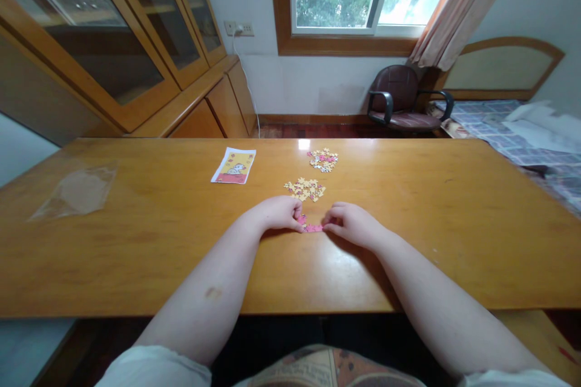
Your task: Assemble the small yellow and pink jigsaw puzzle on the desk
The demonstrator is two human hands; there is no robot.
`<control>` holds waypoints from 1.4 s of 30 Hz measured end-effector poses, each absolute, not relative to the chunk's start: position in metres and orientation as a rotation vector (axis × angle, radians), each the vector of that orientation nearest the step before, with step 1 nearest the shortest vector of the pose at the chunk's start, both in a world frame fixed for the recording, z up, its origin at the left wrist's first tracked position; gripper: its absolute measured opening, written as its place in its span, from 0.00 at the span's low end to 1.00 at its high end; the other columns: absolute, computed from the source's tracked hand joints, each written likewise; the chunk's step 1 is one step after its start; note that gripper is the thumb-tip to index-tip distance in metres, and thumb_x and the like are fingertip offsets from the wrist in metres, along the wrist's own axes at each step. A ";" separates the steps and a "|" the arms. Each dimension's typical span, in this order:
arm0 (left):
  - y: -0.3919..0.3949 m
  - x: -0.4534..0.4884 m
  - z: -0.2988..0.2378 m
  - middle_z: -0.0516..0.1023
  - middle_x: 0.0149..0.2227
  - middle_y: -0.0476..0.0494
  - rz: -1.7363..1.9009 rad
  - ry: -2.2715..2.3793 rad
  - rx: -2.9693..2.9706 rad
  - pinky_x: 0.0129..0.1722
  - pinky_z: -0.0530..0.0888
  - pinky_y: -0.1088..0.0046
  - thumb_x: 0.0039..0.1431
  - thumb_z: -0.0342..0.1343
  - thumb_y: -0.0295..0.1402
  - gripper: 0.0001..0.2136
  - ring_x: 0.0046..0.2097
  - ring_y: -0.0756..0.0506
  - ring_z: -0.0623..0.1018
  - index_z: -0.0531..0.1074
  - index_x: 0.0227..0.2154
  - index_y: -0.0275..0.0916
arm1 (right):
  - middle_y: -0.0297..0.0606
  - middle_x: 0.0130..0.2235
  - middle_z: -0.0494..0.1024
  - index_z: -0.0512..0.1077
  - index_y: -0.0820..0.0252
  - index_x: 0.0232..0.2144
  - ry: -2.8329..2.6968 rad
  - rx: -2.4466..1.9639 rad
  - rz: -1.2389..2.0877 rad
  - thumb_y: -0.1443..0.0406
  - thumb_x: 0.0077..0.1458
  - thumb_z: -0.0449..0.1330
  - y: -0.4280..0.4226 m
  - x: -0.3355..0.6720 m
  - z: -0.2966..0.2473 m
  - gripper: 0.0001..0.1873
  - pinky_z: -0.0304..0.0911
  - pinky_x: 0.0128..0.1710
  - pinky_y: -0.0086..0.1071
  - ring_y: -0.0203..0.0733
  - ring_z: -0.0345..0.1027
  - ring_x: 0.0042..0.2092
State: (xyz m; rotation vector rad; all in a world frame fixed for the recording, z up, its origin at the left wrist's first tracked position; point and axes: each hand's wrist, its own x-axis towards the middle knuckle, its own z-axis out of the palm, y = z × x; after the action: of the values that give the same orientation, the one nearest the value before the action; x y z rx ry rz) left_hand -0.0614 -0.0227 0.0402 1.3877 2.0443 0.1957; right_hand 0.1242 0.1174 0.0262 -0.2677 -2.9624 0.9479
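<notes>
On the wooden table (136,242) my left hand (278,213) and my right hand (351,224) face each other with fingers curled. Between their fingertips lie small pink puzzle pieces (311,227); both hands pinch at them from either side. Just beyond my hands sits a loose pile of yellow puzzle pieces (305,188). Farther back lies a second pile of mixed pink and yellow pieces (322,159). A picture card (234,165) showing the puzzle image rests to the left of the piles.
A clear plastic bag (77,191) lies at the table's left end. Wooden glass-door cabinets (113,42) line the left wall. A dark armchair (402,100) stands under the window, and a bed (521,127) is at the right.
</notes>
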 end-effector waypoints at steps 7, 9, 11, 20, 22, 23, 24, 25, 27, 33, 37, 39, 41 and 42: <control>-0.023 -0.062 0.039 0.72 0.27 0.53 0.197 2.043 1.381 0.24 0.58 0.73 0.39 0.65 0.45 0.18 0.28 0.49 0.68 0.65 0.25 0.41 | 0.36 0.34 0.75 0.77 0.57 0.32 -2.959 -0.290 0.930 0.66 0.54 0.61 0.117 0.124 0.026 0.05 0.62 0.38 0.30 0.37 0.69 0.35; -0.023 -0.062 0.038 0.72 0.27 0.53 0.198 2.043 1.385 0.24 0.57 0.73 0.39 0.65 0.45 0.17 0.28 0.49 0.68 0.65 0.25 0.41 | 0.36 0.34 0.75 0.77 0.57 0.32 -2.960 -0.295 0.929 0.67 0.54 0.61 0.117 0.124 0.026 0.05 0.62 0.38 0.29 0.37 0.69 0.35; -0.023 -0.062 0.038 0.72 0.26 0.53 0.198 2.045 1.391 0.25 0.57 0.73 0.39 0.65 0.45 0.17 0.28 0.49 0.67 0.65 0.25 0.41 | 0.36 0.33 0.75 0.77 0.57 0.32 -2.977 -0.282 0.925 0.68 0.53 0.61 0.117 0.124 0.026 0.05 0.62 0.38 0.29 0.37 0.69 0.35; -0.022 -0.064 0.037 0.68 0.23 0.54 0.184 2.034 1.418 0.24 0.55 0.73 0.38 0.65 0.48 0.20 0.26 0.49 0.65 0.62 0.23 0.41 | 0.38 0.36 0.76 0.76 0.57 0.32 -2.914 -0.569 0.844 0.63 0.55 0.60 0.132 0.124 0.028 0.06 0.61 0.38 0.30 0.38 0.69 0.37; -0.022 -0.064 0.037 0.68 0.23 0.54 0.179 2.045 1.411 0.24 0.55 0.73 0.38 0.65 0.49 0.21 0.26 0.49 0.65 0.63 0.23 0.41 | 0.38 0.36 0.76 0.76 0.57 0.34 -2.918 -0.617 0.807 0.60 0.54 0.62 0.137 0.124 0.026 0.07 0.61 0.38 0.31 0.39 0.69 0.38; -0.022 -0.063 0.037 0.68 0.23 0.54 0.173 2.049 1.406 0.24 0.55 0.73 0.37 0.65 0.49 0.21 0.25 0.49 0.65 0.63 0.23 0.41 | 0.38 0.36 0.76 0.76 0.58 0.34 -2.923 -0.625 0.803 0.59 0.54 0.62 0.139 0.125 0.025 0.09 0.61 0.38 0.31 0.40 0.69 0.38; -0.022 -0.063 0.038 0.67 0.22 0.53 0.173 2.050 1.401 0.24 0.55 0.73 0.38 0.65 0.49 0.20 0.26 0.49 0.65 0.63 0.23 0.41 | 0.38 0.36 0.76 0.76 0.58 0.34 -2.928 -0.625 0.810 0.57 0.53 0.63 0.140 0.125 0.025 0.11 0.61 0.37 0.30 0.39 0.69 0.37; -0.022 -0.063 0.038 0.67 0.22 0.53 0.180 2.052 1.395 0.24 0.56 0.73 0.39 0.64 0.49 0.20 0.26 0.49 0.65 0.63 0.23 0.41 | 0.38 0.36 0.76 0.75 0.58 0.34 -2.933 -0.621 0.823 0.56 0.53 0.63 0.141 0.125 0.024 0.12 0.61 0.36 0.30 0.39 0.69 0.36; -0.021 -0.062 0.039 0.68 0.23 0.52 0.226 2.073 1.388 0.25 0.57 0.73 0.45 0.61 0.49 0.18 0.26 0.49 0.66 0.64 0.24 0.41 | 0.38 0.36 0.76 0.75 0.59 0.35 -2.942 -0.603 0.847 0.56 0.52 0.64 0.141 0.126 0.024 0.13 0.61 0.34 0.29 0.38 0.68 0.35; -0.019 -0.065 0.039 0.74 0.29 0.47 0.465 2.362 1.318 0.28 0.61 0.72 0.56 0.52 0.46 0.14 0.30 0.47 0.71 0.70 0.31 0.40 | 0.36 0.33 0.76 0.75 0.58 0.34 -2.988 -0.554 0.867 0.61 0.52 0.62 0.135 0.126 0.025 0.07 0.59 0.32 0.29 0.37 0.67 0.33; -0.017 -0.065 0.035 0.76 0.33 0.46 0.453 2.466 1.280 0.31 0.63 0.72 0.54 0.55 0.44 0.14 0.35 0.44 0.74 0.73 0.40 0.44 | 0.36 0.32 0.76 0.74 0.58 0.33 -3.002 -0.500 0.873 0.60 0.52 0.62 0.132 0.125 0.024 0.08 0.58 0.32 0.29 0.37 0.67 0.32; -0.017 -0.064 0.031 0.77 0.35 0.46 0.435 2.455 1.302 0.33 0.64 0.72 0.54 0.55 0.43 0.15 0.36 0.43 0.75 0.73 0.43 0.46 | 0.37 0.33 0.76 0.75 0.58 0.33 -2.998 -0.485 0.871 0.59 0.53 0.62 0.131 0.125 0.025 0.08 0.58 0.32 0.29 0.37 0.67 0.33; -0.016 -0.063 0.028 0.77 0.36 0.46 0.422 2.437 1.320 0.34 0.65 0.72 0.54 0.55 0.43 0.15 0.37 0.43 0.75 0.73 0.44 0.47 | 0.37 0.33 0.76 0.75 0.58 0.33 -2.989 -0.480 0.871 0.58 0.54 0.61 0.130 0.125 0.026 0.10 0.59 0.33 0.29 0.38 0.67 0.33; -0.015 -0.063 0.027 0.78 0.36 0.45 0.418 2.429 1.331 0.35 0.66 0.72 0.55 0.55 0.43 0.15 0.38 0.43 0.75 0.73 0.44 0.46 | 0.37 0.33 0.76 0.75 0.58 0.33 -2.985 -0.481 0.871 0.57 0.54 0.61 0.130 0.125 0.026 0.10 0.59 0.33 0.29 0.38 0.67 0.34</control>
State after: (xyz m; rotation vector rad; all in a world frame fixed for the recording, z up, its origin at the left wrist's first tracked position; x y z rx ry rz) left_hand -0.0631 -0.0152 0.0270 1.3311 2.4294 0.4178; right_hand 0.1246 0.1297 0.0260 -0.4808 -2.9848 0.8709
